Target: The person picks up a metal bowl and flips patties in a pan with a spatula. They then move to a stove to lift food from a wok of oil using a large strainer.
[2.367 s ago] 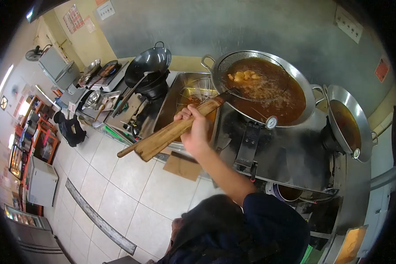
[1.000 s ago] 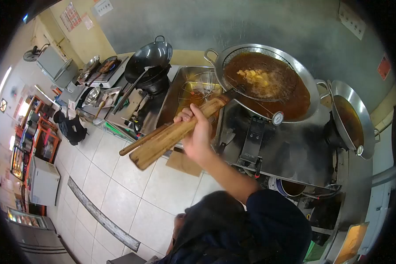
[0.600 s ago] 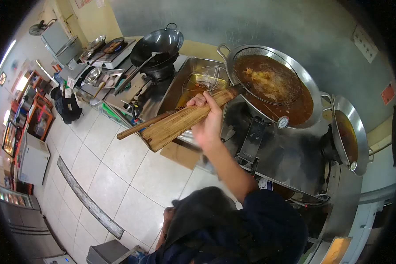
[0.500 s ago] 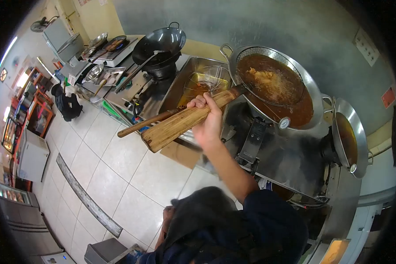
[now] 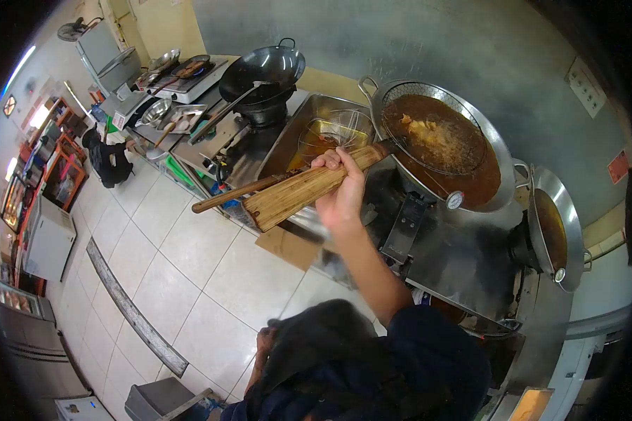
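Right hand: the right hand is wrapped firmly round the broad, flat bamboo handle, thumb over the top, close to its wok end.
Skimmer: the round wire-mesh skimmer bowl on that handle sits in the brown oil of the large steel wok, with pale golden fried pieces on it.
Left hand: the left hand is low by dark cloth and mostly hidden; I cannot tell its grip.
Nearby: a round dial thermometer hangs at the wok's rim, and a rectangular steel tray stands just beside it.
Doing it well: probably best to move the mesh slowly and level, letting oil drain back before any lift.
Risk: the long free end of the handle gives leverage, so a jerk could splash hot oil.
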Motion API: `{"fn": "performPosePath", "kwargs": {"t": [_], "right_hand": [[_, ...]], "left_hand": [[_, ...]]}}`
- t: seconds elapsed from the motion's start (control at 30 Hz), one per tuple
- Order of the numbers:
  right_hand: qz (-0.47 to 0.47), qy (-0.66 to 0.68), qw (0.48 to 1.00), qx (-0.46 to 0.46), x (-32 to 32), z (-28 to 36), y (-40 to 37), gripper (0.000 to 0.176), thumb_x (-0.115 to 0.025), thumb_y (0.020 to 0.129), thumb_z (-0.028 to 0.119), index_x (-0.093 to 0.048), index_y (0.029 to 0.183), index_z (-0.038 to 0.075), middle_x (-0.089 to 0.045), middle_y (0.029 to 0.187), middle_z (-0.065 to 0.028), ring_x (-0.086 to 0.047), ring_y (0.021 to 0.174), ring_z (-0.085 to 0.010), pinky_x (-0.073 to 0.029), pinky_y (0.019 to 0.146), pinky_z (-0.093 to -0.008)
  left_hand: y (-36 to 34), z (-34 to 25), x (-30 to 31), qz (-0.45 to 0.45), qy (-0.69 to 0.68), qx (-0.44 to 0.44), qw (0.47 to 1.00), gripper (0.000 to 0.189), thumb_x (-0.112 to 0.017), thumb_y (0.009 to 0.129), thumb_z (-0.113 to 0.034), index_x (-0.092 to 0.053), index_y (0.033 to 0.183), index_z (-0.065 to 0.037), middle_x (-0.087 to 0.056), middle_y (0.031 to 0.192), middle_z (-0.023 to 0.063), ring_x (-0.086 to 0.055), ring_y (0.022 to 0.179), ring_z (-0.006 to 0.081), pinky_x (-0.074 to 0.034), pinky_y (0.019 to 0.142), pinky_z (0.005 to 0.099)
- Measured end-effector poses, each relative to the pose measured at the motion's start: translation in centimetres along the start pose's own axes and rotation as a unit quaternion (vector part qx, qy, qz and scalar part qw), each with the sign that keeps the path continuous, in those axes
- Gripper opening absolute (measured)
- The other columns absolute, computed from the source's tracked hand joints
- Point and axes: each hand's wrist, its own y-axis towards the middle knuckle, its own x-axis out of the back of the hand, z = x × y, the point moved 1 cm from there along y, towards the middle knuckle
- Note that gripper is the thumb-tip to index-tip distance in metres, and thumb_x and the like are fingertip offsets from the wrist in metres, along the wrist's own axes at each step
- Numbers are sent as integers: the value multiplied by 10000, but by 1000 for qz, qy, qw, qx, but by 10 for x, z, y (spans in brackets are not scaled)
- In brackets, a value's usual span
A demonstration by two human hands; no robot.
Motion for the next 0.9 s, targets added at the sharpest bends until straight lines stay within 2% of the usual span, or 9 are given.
{"fn": "performPosePath", "kwargs": {"t": [0.13, 0.2, 0.33, 0.63, 0.83, 0.9], "right_hand": [[9, 0, 1000, 2, 2, -1, 0, 109, -515, 884, 67, -414, 842, 75, -378, 686, 6, -419, 631, -106, -452, 724, -302], [1, 5, 1000, 2, 2, -1, 0, 104, -516, 882, 67, -418, 849, 77, -375, 682, 7, -417, 629, -105, -449, 720, -300], [-4, -5, 1000, 2, 3, -1, 0, 99, -518, 882, 66, -422, 859, 78, -374, 681, 8, -415, 624, -104, -447, 715, -301], [-2, 1, 1000, 1, 2, 0, 0, 96, -517, 883, 68, -423, 869, 78, -377, 682, 7, -418, 619, -106, -456, 710, -304], [0, 3, 1000, 4, 3, 0, 0, 95, -515, 882, 66, -424, 862, 82, -377, 679, 7, -418, 625, -105, -447, 720, -301], [4, -3, 1000, -1, 4, 0, 0, 98, -516, 879, 61, -422, 861, 85, -381, 685, 8, -417, 624, -105, -443, 723, -302]], "left_hand": [[-1, 0, 1, -1, -28, 31, 999, 366, -636, 802, -326, -664, 948, 8, -673, 914, 193, -652, 888, 292, -505, 777, 371], [3, 3, 1, -1, 0, -25, 1000, 371, -635, 797, -321, -661, 948, 17, -675, 909, 191, -652, 888, 293, -504, 785, 373], [6, 10, -3, 1, -3, -22, 1000, 379, -640, 789, -316, -655, 971, 16, -674, 916, 195, -652, 890, 292, -502, 789, 376], [10, 20, -14, -4, -115, 85, 990, 358, -661, 790, -296, -649, 965, 16, -677, 923, 179, -649, 887, 269, -503, 788, 365], [9, 22, -13, 3, -101, 73, 992, 367, -666, 802, -308, -644, 983, 10, -674, 936, 178, -649, 885, 278, -505, 777, 362], [16, 27, -17, -11, -16, 15, 1000, 357, -662, 809, -305, -647, 989, 3, -675, 939, 176, -649, 885, 276, -506, 775, 360]]}}
